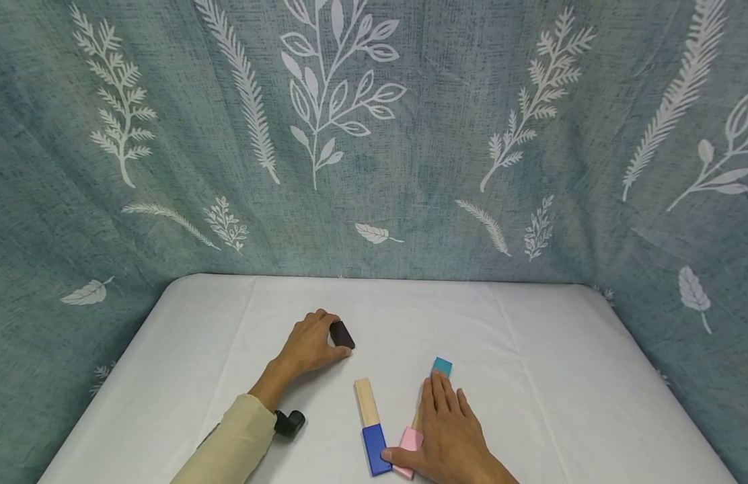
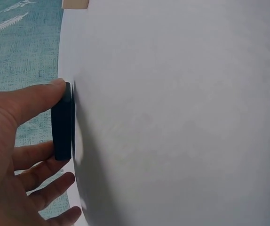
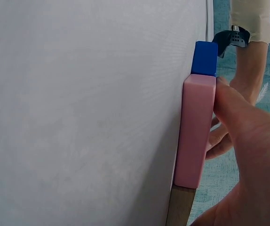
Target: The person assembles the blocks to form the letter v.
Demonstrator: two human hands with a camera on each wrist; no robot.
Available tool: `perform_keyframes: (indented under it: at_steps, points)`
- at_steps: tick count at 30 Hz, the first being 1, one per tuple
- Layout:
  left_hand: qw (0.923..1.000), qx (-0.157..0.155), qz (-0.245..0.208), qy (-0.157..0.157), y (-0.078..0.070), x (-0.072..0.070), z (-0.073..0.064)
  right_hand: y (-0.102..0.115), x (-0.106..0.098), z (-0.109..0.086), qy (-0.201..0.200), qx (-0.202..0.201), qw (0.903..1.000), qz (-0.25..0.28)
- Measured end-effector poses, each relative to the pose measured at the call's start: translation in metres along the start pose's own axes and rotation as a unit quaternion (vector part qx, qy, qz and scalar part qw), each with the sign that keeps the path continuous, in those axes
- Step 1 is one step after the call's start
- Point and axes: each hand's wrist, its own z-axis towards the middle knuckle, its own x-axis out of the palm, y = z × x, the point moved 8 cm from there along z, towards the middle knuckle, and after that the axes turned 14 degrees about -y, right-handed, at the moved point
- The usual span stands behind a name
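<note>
My left hand pinches a small dark rectangular block on the white table, thumb on one end and fingertips on the other, as the left wrist view also shows. Lying with fairly straight fingers over a slanting row of blocks is my right hand. A teal block shows past its fingertips; a pink block and a strip of bare wood peek out beside it. The thumb tip touches where the pink block meets a blue block. A bare wooden block extends from the blue one.
White cloth covers the table. Behind and around it hangs a green-blue curtain with white leaf prints. A black wrist strap with a camera sits at the left sleeve.
</note>
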Motion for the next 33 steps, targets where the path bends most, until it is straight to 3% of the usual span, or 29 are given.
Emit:
perform_keyframes:
  at_steps: [14, 33]
  points:
    - [0.9999, 0.001, -0.014, 0.001, -0.001, -0.003, 0.001, -0.001, 0.001, 0.000, 0.005, 0.003, 1.0000, 0.002]
    - [0.9990, 0.016, -0.039, 0.014, -0.017, -0.013, 0.000, 0.000, 0.002, -0.001, 0.008, 0.003, 1.0000, 0.001]
